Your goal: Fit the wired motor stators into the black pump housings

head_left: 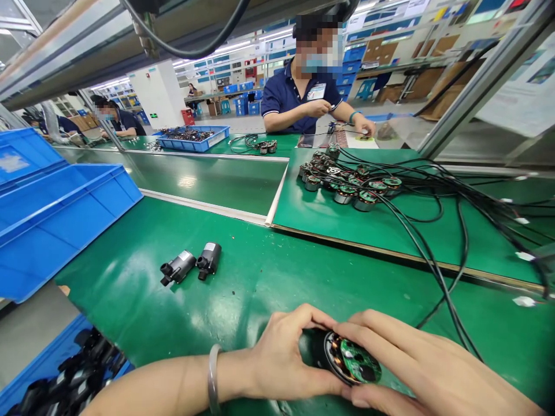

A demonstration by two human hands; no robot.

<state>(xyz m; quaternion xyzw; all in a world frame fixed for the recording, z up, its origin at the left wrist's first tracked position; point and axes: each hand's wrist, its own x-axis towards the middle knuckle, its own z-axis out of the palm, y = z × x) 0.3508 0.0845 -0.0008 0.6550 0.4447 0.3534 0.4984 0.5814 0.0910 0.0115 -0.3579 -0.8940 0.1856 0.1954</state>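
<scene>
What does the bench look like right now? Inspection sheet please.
Surface: green mat, glossy.
Job's things: round motor part with green circuit board, held between left hand and right hand.
Clutter: two black pumps; cluster of motor parts; blue bins.
Grippers: both hands grip the part; bangle on left wrist.
Cables: black wires run from cluster toward the held part.
Surroundings: co-worker opposite; others further back.
</scene>
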